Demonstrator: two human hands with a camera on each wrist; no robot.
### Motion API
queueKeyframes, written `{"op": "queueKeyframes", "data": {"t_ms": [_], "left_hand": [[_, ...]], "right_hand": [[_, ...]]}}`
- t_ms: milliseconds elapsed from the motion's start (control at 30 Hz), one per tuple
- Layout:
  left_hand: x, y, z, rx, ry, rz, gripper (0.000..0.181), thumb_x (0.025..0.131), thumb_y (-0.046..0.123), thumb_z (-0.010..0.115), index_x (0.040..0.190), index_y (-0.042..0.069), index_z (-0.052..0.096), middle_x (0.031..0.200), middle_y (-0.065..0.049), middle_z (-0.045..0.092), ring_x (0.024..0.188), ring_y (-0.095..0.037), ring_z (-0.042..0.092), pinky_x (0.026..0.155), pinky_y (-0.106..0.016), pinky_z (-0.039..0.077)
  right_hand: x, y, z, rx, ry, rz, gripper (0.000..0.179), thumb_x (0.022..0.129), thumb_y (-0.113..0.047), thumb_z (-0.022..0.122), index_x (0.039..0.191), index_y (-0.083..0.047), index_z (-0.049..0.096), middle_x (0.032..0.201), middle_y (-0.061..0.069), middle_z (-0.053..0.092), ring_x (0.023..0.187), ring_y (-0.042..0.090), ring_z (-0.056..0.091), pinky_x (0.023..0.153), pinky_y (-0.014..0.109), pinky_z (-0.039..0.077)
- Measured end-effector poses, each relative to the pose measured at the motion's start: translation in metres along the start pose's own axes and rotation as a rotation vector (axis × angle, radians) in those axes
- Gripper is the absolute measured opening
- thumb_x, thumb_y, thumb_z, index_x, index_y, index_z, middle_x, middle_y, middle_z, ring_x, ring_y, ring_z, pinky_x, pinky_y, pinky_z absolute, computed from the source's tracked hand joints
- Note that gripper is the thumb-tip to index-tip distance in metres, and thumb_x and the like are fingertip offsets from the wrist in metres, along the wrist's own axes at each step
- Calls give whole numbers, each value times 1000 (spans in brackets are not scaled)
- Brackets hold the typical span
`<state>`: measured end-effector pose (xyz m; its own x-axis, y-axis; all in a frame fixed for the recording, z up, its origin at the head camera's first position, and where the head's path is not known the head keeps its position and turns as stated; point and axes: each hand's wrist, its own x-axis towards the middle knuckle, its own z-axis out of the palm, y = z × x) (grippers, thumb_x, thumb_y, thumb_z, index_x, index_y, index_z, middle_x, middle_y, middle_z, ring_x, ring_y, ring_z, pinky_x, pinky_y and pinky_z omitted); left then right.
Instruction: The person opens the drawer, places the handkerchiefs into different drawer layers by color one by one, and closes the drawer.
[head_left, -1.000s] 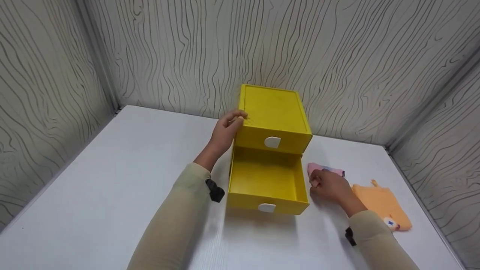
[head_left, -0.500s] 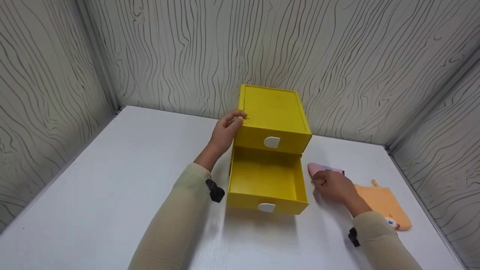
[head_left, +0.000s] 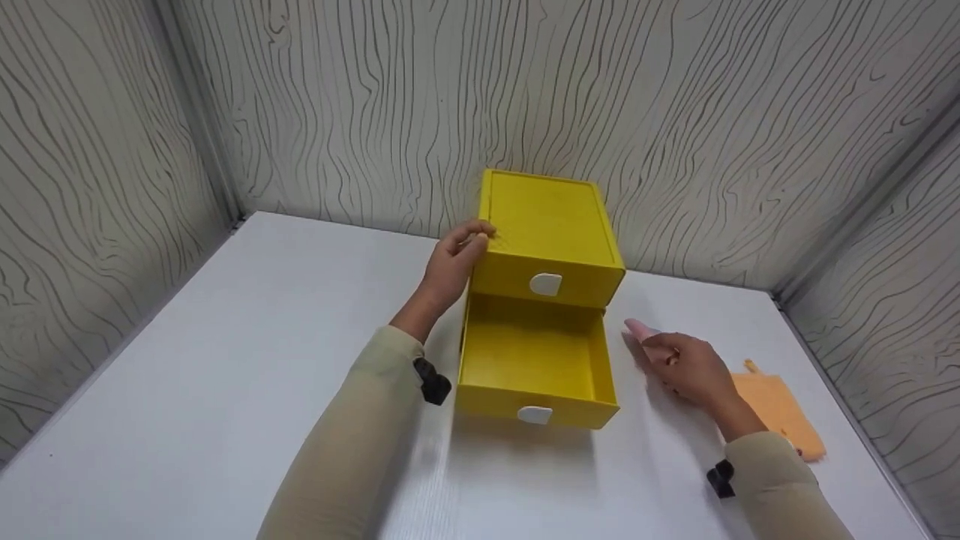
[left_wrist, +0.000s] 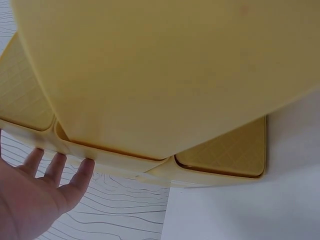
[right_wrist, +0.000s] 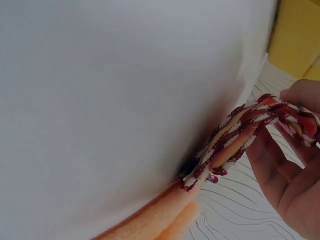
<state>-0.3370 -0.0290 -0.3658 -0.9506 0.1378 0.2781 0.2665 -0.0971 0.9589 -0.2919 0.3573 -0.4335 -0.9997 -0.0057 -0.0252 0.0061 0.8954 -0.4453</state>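
Note:
A yellow two-drawer cabinet (head_left: 551, 217) stands near the back wall, its lower drawer (head_left: 525, 360) pulled out with a bare floor showing. My left hand (head_left: 448, 266) rests against the cabinet's upper left side, fingertips over the top edge; the left wrist view shows the fingers (left_wrist: 75, 182) against the cabinet's frame. To the right of the drawer, my right hand (head_left: 694, 367) pinches a small pink cloth piece (head_left: 639, 330), mostly hidden by the hand in the head view. The right wrist view shows its twisted maroon-and-white cord trim (right_wrist: 250, 122) between thumb and fingers.
An orange cloth piece (head_left: 780, 412) with a small loop lies on the white table (head_left: 187, 375), partly behind the right wrist. Wood-patterned panels (head_left: 375, 112) enclose the table at the back and both sides.
My right hand has moved to the right and slightly up, away from the drawer, tilting the pink cloth from its earlier flat position. The left hand stays on the cabinet.

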Motion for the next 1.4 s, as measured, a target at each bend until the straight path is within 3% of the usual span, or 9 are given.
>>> {"op": "queueKeyframes", "data": {"t_ms": [133,300,433,567,733,1100,1267,1400], "left_hand": [[-1,0,1,12,-1,-7,22,98,31,49,114,20,60,138,0,51,122,-18,56,105,-38,43],[-1,1,0,14,0,-12,22,98,31,48,114,20,60,137,-1,52,118,-18,58,104,-38,44],[-1,1,0,14,2,-16,22,98,31,48,113,20,60,135,-1,54,114,-17,59,100,-36,46],[-1,1,0,10,-1,-11,22,98,30,48,113,19,60,133,-2,54,111,-17,59,96,-35,47],[0,0,0,7,-1,-11,21,98,30,49,112,19,60,134,0,54,112,-16,59,97,-35,47],[0,0,0,5,2,-5,24,98,31,50,115,18,61,132,-1,54,108,-17,57,90,-31,46],[0,0,0,9,3,-10,24,98,31,50,116,19,60,132,-1,55,110,-18,58,91,-33,46],[0,-1,0,0,1,3,24,99,30,50,116,18,60,131,-2,55,110,-18,59,90,-33,47]], "right_hand": [[-7,-2,-10,47,56,15,40,91,-25,62,130,-18,61,131,16,57,106,33,51,79,39,50],[-13,-3,-20,68,123,-23,41,91,-16,60,131,-12,59,135,19,54,109,34,49,90,51,46],[-17,-5,-25,82,188,-59,40,90,-11,58,129,-10,60,125,18,57,94,29,51,74,39,50],[-23,-9,-29,128,255,-95,37,88,-7,57,125,-9,62,104,14,60,69,18,50,53,25,44],[-32,-17,-33,182,349,-149,34,87,-3,57,119,-9,66,90,12,61,55,8,46,48,23,42],[-55,-44,-45,256,579,-306,31,82,5,61,108,-9,72,85,1,60,51,3,36,45,18,33],[-67,-56,-50,283,617,-358,34,81,7,63,106,-12,74,94,-8,63,60,3,41,47,15,34],[-74,-64,-55,300,640,-392,34,80,8,64,107,-11,74,101,-1,67,71,6,47,52,11,36]]}}
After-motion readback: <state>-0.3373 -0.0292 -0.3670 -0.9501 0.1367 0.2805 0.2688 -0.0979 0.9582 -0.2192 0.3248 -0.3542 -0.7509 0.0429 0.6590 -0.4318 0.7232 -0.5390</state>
